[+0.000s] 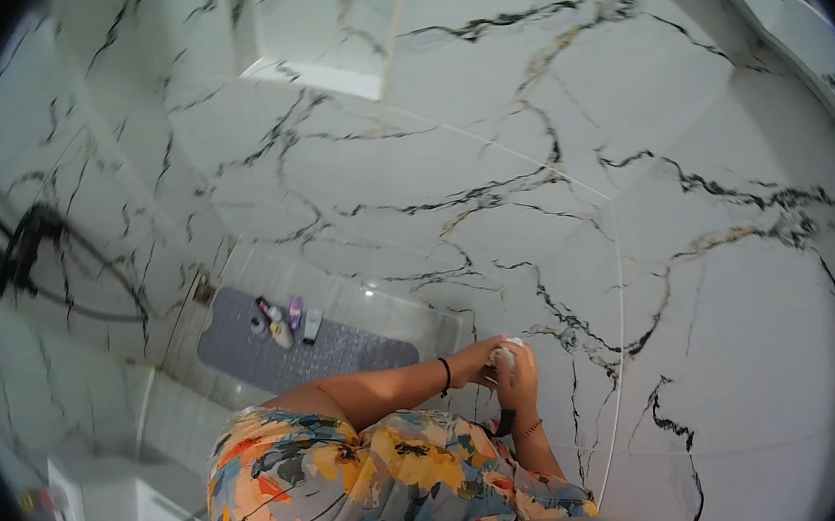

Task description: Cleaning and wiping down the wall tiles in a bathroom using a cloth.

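Both my hands meet in front of my body, near the marble-patterned wall tiles. Between them is a small white, crumpled-looking thing [503, 358], perhaps a cloth or a sponge; the fingers cover most of it. My left hand [473, 363], with a black band on its wrist, holds it from the left side. My right hand [523, 375] closes around it from the right, with a black strap and a thin bracelet near its wrist. The sleeves and garment [406, 457] bear a colourful floral print.
A grey bath mat [373, 350] lies on the tiled floor [399, 300] to the left. Several small bottles and tubes [281, 334] are on it. A black shower fixture with a hose [28, 249] is at far left. A recessed wall niche [324, 73] and white cabinet [102, 509] are also visible.
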{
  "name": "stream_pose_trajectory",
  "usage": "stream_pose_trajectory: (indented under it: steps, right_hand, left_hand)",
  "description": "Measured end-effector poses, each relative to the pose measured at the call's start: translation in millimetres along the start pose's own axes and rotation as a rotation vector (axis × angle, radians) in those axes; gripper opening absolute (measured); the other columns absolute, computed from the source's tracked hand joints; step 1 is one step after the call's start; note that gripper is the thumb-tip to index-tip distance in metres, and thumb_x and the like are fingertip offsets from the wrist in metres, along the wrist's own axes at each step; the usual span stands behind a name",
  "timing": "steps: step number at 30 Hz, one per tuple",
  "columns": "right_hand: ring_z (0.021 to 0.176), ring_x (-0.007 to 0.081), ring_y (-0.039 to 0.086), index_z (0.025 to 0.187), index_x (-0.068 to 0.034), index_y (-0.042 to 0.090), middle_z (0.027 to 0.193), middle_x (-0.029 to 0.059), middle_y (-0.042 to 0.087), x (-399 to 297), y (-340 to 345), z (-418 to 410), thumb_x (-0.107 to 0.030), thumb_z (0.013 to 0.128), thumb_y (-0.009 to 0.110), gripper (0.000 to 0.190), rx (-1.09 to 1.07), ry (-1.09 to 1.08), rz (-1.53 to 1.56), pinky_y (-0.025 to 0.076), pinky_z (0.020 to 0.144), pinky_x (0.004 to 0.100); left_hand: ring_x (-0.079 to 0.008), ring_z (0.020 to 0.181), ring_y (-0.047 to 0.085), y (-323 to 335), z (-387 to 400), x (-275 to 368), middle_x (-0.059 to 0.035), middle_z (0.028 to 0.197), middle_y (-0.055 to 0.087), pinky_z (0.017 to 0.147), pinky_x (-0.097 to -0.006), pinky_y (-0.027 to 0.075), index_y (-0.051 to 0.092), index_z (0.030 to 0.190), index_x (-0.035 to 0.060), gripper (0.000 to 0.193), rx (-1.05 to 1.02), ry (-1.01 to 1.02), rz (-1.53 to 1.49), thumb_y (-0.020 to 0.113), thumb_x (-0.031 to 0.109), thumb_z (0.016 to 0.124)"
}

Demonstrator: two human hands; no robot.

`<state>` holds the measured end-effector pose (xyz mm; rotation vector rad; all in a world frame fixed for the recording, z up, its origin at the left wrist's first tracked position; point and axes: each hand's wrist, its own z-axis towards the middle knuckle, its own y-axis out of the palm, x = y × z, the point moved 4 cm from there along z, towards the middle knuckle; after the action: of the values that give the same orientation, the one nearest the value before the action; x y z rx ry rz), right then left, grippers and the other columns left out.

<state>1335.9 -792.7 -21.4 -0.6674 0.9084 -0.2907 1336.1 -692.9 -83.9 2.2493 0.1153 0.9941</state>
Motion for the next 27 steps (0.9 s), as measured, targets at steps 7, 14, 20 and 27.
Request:
stream_pose_trajectory:
  steps: [7,14,20,27]
  right_hand:
    - [0.082,0.0338,0.055,0.101,-0.004,0.058,0.096,0.0158,0.056,-45.8,92.2,10.2,-0.025,0.089,0.053,0.025,0.001,-0.299,-0.278,0.046,0.071,0.0381]
    - [0.065,0.03,0.051,0.085,-0.001,0.052,0.072,0.0164,0.052,-34.2,150.4,-0.8,-0.024,0.094,0.042,0.027,-0.313,0.057,0.112,0.041,0.061,0.0376]
    - [0.057,0.0197,0.044,0.075,0.0,0.048,0.063,0.0134,0.047,-26.7,200.8,24.7,-0.026,0.097,0.035,0.036,-0.432,0.162,0.261,0.037,0.055,0.033]
    - [0.06,0.0092,0.043,0.072,-0.003,0.05,0.064,-0.0007,0.049,-18.3,275.8,89.4,-0.03,0.096,0.038,0.038,-0.533,0.504,0.67,0.036,0.054,0.0258]
  left_hand:
    - [-0.0137,0.066,0.06,-101.9,-26.4,-47.1,-0.0036,0.076,0.058,0.058,-0.0315,0.048,0.058,0.093,0.0097,0.033,0.433,0.389,-0.25,0.045,0.04,0.091]
    - [-0.0374,0.071,0.057,-119.0,-63.6,-64.8,-0.02,0.072,0.058,0.065,-0.0431,0.044,0.054,0.087,0.0006,0.032,1.16,0.862,0.529,0.04,0.029,0.093]
    - [-0.0417,0.074,0.055,-142.2,-92.6,-48.0,-0.0221,0.075,0.058,0.065,-0.047,0.043,0.053,0.087,0.0019,0.032,1.259,0.728,0.311,0.038,0.029,0.094]
    - [-0.0411,0.064,0.054,-205.2,-119.9,18.4,-0.0186,0.066,0.057,0.059,-0.0472,0.042,0.049,0.081,0.0041,0.029,1.27,0.765,0.645,0.037,0.027,0.095]
